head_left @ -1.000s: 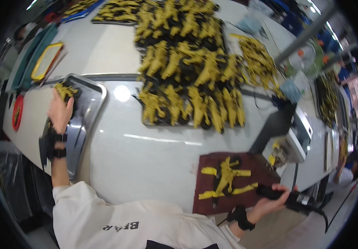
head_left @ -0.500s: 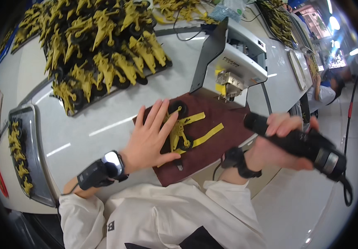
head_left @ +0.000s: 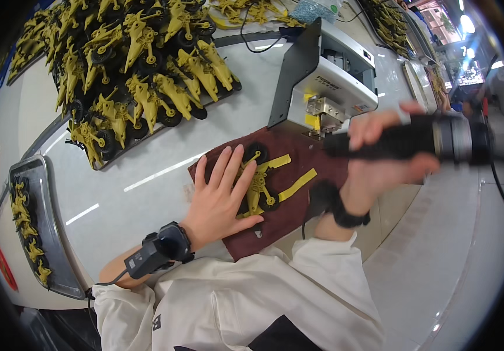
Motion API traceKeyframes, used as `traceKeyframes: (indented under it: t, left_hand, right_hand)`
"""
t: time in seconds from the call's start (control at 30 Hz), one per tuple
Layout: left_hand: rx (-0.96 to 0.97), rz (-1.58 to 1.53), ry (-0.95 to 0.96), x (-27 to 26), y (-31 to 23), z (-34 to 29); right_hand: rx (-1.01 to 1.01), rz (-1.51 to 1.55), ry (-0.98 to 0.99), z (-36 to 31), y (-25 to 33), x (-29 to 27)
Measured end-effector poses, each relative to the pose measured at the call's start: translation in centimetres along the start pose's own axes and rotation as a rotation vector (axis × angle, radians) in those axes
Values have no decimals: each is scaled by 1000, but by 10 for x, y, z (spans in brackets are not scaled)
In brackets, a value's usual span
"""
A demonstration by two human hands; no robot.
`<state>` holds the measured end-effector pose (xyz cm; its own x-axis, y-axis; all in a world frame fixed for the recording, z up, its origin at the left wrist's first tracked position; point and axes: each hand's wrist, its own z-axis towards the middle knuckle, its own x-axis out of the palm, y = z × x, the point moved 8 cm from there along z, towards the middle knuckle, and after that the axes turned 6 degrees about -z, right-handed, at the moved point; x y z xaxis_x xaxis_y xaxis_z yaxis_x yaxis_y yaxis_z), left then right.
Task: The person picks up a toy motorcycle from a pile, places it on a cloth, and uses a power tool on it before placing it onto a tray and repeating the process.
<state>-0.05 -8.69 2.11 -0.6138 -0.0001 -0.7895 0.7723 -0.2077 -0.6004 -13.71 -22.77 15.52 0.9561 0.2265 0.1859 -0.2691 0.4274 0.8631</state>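
Since half a second ago, the right hand (head_left: 380, 169) has swung its black powered screwdriver (head_left: 416, 139) up and across, so the tool now lies nearly level above the maroon mat (head_left: 287, 210), its dark tip pointing left toward the small white bench machine (head_left: 328, 76). The left hand (head_left: 223, 196) has kept its place on the mat and has barely shifted.

Its fingers are spread wide and lie flat, pressing on a yellow toy vehicle with black wheels (head_left: 261, 184). That toy lies on the mat, near the front edge of the white table (head_left: 147, 193), just in front of the bench machine. A loose yellow plastic strip (head_left: 299, 182) lies on the mat just to the right of the toy, between the two hands.

The right hand's fingers are wrapped tight round the barrel of the screwdriver, well above the mat and clear of the toy. Both wrists wear black bands, and the left one carries a small black device (head_left: 155, 251) with a cable.

Farther back on the table, a large dark tray (head_left: 164, 126) holds many rows of the same yellow toys (head_left: 141, 64). At the left edge, a metal tray (head_left: 53, 234) holds a line of small yellow parts (head_left: 27, 225). The person wears a cream sweatshirt (head_left: 252, 304).
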Motion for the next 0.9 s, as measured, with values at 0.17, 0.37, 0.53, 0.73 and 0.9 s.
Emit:
traceKeyframes:
  t: [0.17,0.37,0.53,0.73,0.9]
  left_hand:
    - [67,-22,21,7,-11,-3]
    - [62,-76,20,11,-6,-3]
    - [90,-127,-20,13,-5,-5]
    - [95,-113,-8,15,-4,-4]
    - [102,-104,-1,13,-4,-2]
  right_hand:
    - [-176,273,378,-58,30,25]
    - [-69,266,281,-65,-2,32]
    - [-23,208,216,-65,-18,32]
    - [-39,146,227,-69,-30,35]
    - [-34,66,294,-66,-33,46]
